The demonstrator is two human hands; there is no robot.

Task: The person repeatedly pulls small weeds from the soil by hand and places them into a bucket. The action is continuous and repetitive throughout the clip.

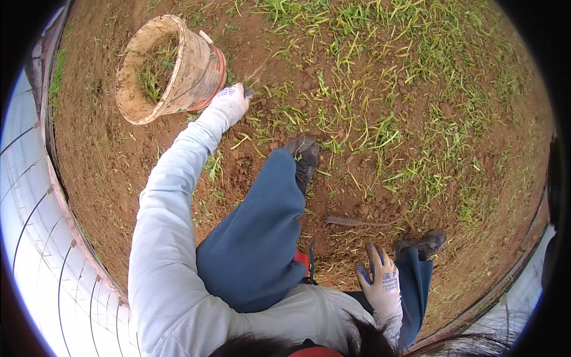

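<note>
My left hand (232, 102), in a white work glove with a blue palm, is stretched out beside a dirty white plastic bucket (200, 76). Its fingers close on a thin, wispy weed (257, 75) with soil about it. The bucket leans with its mouth to the left and has uprooted green weeds (158, 73) inside. My right hand (382, 279), gloved alike, hangs by my right leg, fingers apart and nothing in it. Beyond its fingertips, a slim object with a speckled, dirt-covered end (343, 220) lies on the soil; its exact kind cannot be told.
Uprooted or cut green plants (386, 134) are strewn over brown soil ahead and to the right. My left shoe (305, 158) and right shoe (426, 244) stand on the ground. Plastic sheeting with thin ribs (40, 223) borders the plot at left and at lower right.
</note>
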